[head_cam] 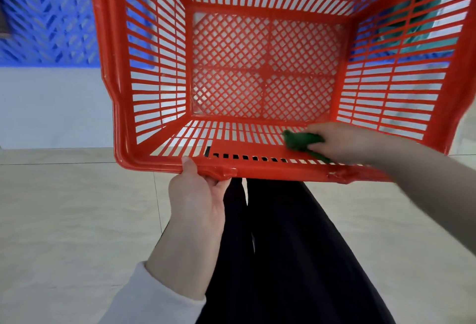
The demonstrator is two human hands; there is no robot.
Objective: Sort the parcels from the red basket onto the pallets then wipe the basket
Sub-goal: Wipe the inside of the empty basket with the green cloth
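Two hands, both busy. Nearest me were my pale grey sleeve [154,298] and dark trousers [283,246], over a beige tiled floor [77,220]. My left hand [195,195] gripped the near rim of the red slatted plastic basket [154,166], thumb on top and fingers tucked under, holding it tipped w/ the open mouth toward me. Just past that, my right hand [342,141] was inside, fingers curled round a small bunched green cloth [298,141] and pressing it vs. the inner face of the near wall, right of centre. Further in, the lattice bottom showed no parcels, so sorting looked done. I judged this the wipe step, prob. early on. Next move prob. called for dragging the cloth along the slats, then side walls & bottom, left hand steadying or turning the basket. Beyond, upper left, lay a blue plastic lattice pallet [49,14]. Thru the right-hand slats was something teal; couldn't tell what.
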